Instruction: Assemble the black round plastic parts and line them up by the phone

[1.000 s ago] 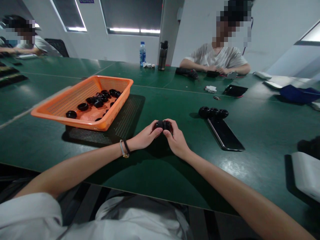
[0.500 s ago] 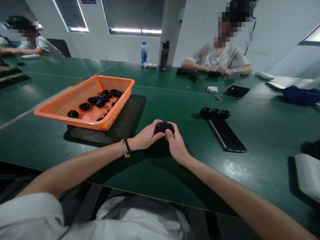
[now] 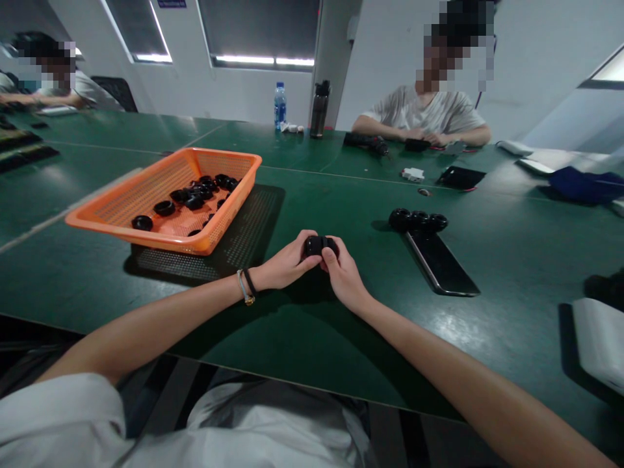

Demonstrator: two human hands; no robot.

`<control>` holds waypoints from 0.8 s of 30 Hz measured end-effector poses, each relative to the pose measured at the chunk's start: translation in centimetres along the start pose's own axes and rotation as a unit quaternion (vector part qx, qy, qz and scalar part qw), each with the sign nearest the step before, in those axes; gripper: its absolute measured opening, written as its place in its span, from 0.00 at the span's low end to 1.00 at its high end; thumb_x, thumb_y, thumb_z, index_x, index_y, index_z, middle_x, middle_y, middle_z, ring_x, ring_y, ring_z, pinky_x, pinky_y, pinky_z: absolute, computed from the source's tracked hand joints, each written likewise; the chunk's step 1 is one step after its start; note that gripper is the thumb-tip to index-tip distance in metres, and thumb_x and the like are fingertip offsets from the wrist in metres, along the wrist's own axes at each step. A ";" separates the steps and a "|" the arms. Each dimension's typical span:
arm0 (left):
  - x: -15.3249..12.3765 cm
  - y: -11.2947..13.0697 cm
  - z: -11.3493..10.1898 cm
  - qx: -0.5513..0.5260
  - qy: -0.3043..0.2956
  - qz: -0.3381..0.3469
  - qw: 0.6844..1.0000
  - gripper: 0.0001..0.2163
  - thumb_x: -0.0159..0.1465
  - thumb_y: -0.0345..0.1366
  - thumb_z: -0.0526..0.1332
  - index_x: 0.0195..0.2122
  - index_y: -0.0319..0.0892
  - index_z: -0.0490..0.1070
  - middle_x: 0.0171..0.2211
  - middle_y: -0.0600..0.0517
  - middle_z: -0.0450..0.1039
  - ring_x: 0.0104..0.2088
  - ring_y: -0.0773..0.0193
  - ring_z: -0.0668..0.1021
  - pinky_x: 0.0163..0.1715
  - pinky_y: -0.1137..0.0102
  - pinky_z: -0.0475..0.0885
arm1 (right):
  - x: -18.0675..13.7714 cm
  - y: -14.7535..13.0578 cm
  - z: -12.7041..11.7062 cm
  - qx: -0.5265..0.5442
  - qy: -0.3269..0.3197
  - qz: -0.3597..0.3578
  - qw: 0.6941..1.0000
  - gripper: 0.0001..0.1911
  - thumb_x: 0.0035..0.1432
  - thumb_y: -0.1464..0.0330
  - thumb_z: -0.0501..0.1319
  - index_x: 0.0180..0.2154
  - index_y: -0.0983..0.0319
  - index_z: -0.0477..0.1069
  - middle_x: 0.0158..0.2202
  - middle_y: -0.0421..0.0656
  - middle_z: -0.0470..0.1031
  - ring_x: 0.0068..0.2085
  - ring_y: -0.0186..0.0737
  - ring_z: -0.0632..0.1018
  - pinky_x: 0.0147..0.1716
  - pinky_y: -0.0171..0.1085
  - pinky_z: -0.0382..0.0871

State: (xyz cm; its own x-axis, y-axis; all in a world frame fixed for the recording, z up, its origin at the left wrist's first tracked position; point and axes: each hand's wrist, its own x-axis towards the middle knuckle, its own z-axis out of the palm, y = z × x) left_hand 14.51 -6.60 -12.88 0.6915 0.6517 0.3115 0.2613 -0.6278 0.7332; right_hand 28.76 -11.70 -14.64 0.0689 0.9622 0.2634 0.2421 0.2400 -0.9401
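Note:
Over the green table, my left hand (image 3: 294, 261) and my right hand (image 3: 345, 276) are closed together on a small glossy black rounded part (image 3: 314, 245). My left fingers wrap its left side, while my right thumb presses its near face. A groove or seam runs down its middle; whether it is one piece or two I cannot tell. To the left stands an orange plastic basket (image 3: 117, 229) holding several similar black cup-shaped parts (image 3: 164, 208). On the right, several black round pieces (image 3: 418, 220) sit in a row at the top end of a dark phone (image 3: 444, 263).
A white object (image 3: 602, 341) lies at the right edge of the green table (image 3: 302, 338). Across it are a water bottle (image 3: 279, 106), a dark flask (image 3: 319, 110), a power drill (image 3: 368, 143), a blue cloth (image 3: 587, 184) and a seated person (image 3: 424, 114). Another person sits far left.
My hands and the black part have shifted very slightly up and left, still closed together. The basket and the things on the table look the same.

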 end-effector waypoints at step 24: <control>-0.4 0.9 0.7 -0.170 -0.017 -0.046 0.984 0.24 0.60 0.56 0.44 0.40 0.38 0.55 0.24 0.57 0.55 0.24 0.70 0.61 0.27 0.73 0.61 | 0.1 -0.1 -0.6 -0.134 0.016 -0.133 0.982 0.28 0.55 0.45 0.43 0.44 0.60 0.59 0.37 0.46 0.70 0.35 0.42 0.73 0.35 0.41 0.67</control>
State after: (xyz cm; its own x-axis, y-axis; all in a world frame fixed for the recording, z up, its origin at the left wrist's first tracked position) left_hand 14.94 -7.77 -12.78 0.6987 0.6811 0.2188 0.0872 -0.3846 0.9190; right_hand 29.28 -11.70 -14.37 -0.0025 0.8648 0.5020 0.5008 0.4357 -0.7480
